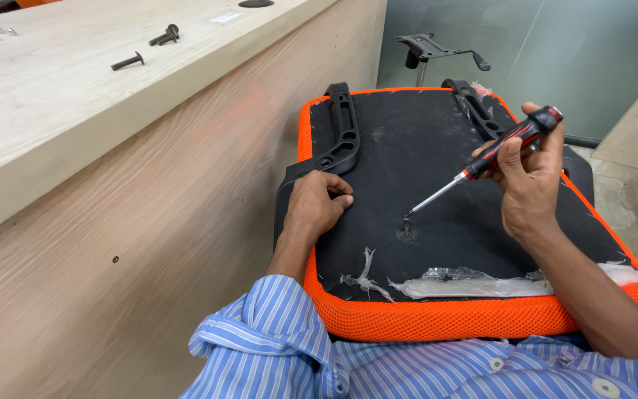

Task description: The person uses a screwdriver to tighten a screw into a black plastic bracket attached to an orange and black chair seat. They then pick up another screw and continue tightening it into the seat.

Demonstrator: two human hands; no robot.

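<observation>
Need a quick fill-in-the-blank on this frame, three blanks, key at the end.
1. The right hand holds a red-and-black ____ over the upturned orange-edged black seat cushion.
2. The left hand rests on the cushion's ____ edge.
3. Loose black bolts lie on the pale wooden ____.

Missing: screwdriver; left; counter

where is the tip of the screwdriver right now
In the head view, the screwdriver, held in the right hand, has its tip on a screw near the middle of the black underside of the seat cushion.
</observation>
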